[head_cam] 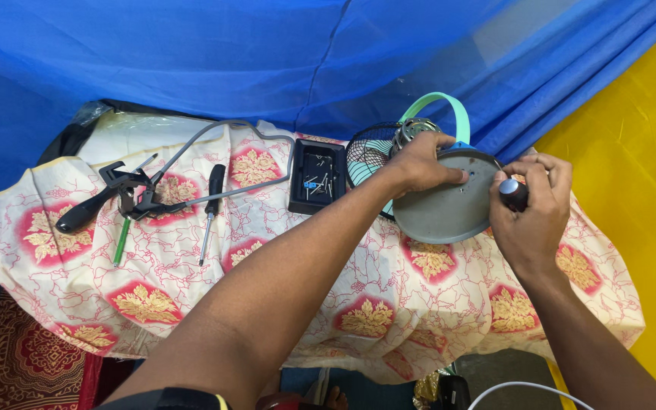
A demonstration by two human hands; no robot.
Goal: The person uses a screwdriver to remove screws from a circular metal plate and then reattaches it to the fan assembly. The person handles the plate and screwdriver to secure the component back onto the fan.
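Fan (373,156) lies tipped over at the far right of the cloth-covered surface (191,296), its grey round base (442,209) facing up. Left hand (419,163) grips the base's top edge, fingers curled over the rim. Right hand (529,205) is closed around a dark screwdriver (512,191) handle at the base's right edge. Black tray (316,176) of screws sits just left of the fan; hacksaw (191,163), pliers (127,190) and second screwdriver (210,209) lie farther left.

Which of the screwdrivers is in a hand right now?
The dark-handled screwdriver gripped in the right hand; the black one and green one lie loose on the cloth.
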